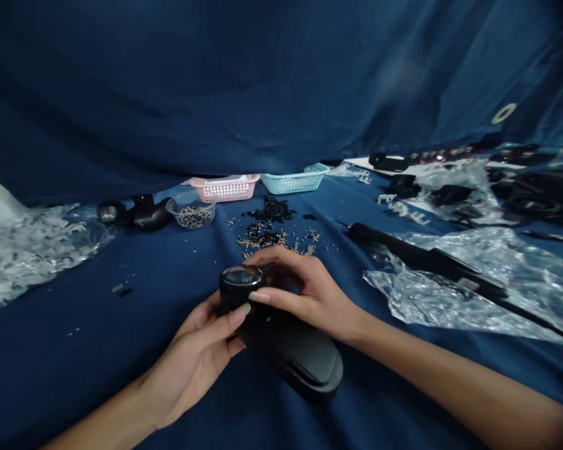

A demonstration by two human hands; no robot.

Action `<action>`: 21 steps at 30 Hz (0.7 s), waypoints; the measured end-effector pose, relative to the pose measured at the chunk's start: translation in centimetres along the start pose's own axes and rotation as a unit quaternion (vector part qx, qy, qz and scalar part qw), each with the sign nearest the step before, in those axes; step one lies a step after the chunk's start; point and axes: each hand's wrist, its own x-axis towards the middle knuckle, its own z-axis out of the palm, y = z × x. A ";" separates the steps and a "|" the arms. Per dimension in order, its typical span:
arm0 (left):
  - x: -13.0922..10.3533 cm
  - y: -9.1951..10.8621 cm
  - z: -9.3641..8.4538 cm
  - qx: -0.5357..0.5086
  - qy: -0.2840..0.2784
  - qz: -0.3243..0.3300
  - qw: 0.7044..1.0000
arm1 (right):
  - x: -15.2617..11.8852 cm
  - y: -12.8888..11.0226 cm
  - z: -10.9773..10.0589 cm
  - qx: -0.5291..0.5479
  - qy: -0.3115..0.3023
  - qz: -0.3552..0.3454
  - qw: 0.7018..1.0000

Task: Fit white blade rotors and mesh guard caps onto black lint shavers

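A long black plastic device (291, 350) with a rounded, glossy round end lies tilted between my hands, its wide end toward the lower right. My left hand (197, 350) is wrapped around its near left side, the thumb resting on top just below the round end. Over the glossy round cap (242, 275) arches my right hand (304, 287), thumb on the near edge and fingers at the far edge, gripping it. The undersides of the device and some fingertips are hidden. Just beyond the right hand lie loose small screws (258, 237) and a heap of small black parts (273, 209).
A clear bowl of screws (194, 216), black rounded housings (151, 215), a pink basket (225, 189) and a teal basket (294, 181) stand behind. A bag of white pieces (32, 250) lies left. To the right, a corded electric screwdriver (422, 257) rests on clear plastic wrap (511, 269).
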 end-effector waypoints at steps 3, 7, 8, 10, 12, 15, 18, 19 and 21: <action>0.0 0.2 0.1 -0.023 0.038 0.007 0.999 | 0.1 0.0 0.1 0.070 -0.008 0.023 0.997; 0.1 0.7 0.4 -0.022 0.045 0.000 0.999 | 0.1 0.1 0.1 0.098 -0.004 0.031 0.995; 0.1 0.8 0.4 -0.015 0.045 -0.006 0.999 | 0.1 0.1 0.2 0.096 -0.004 0.030 0.995; 0.1 0.8 0.3 -0.006 0.048 -0.018 0.999 | 0.0 0.2 0.2 0.080 -0.001 0.025 0.996; 0.0 0.6 0.3 -0.004 0.048 -0.020 0.999 | -0.1 0.3 0.2 0.049 -0.002 0.012 0.999; -0.2 0.4 0.2 0.003 0.042 -0.025 0.999 | -0.1 0.4 0.2 0.021 -0.011 -0.014 1.000; -0.3 0.3 0.0 0.005 0.038 -0.023 0.999 | -0.1 0.4 0.3 0.019 -0.016 -0.009 1.000; -0.3 0.3 0.0 0.003 0.036 -0.020 0.999 | -0.1 0.4 0.3 0.019 -0.016 -0.004 1.000; -0.2 0.3 0.0 -0.001 0.035 -0.023 0.999 | -0.1 0.3 0.4 0.018 -0.013 0.002 1.000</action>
